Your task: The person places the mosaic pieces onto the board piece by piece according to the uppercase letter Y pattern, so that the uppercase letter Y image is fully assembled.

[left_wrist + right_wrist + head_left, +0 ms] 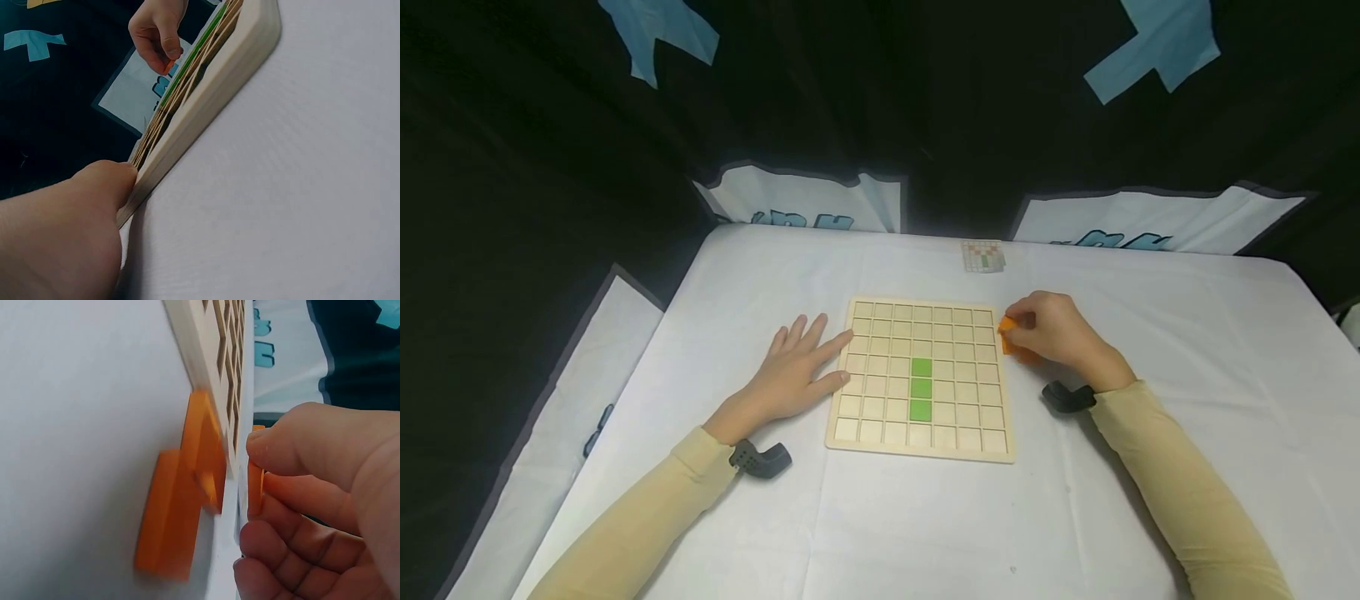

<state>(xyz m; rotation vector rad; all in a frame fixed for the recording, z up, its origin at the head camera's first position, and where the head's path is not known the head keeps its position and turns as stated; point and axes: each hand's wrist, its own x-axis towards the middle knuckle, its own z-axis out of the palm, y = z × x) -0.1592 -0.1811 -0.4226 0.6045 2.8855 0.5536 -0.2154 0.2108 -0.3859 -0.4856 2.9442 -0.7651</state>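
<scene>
A square wooden grid board lies on the table, with a column of three green tiles in its middle cells. My left hand rests beside it with straight, spread fingers, thumb and index touching the left rim. My right hand is just off the board's right edge. It pinches an orange tile between thumb and fingers. Below that hand, more orange tiles are by the board's edge, one tilted; they look slightly blurred, and the hand partly hides them in the head view.
A small printed card with a coloured grid pattern lies behind the board, near the table's far edge. White cloth covers the table. Dark curtains with blue tape hang at the back and left.
</scene>
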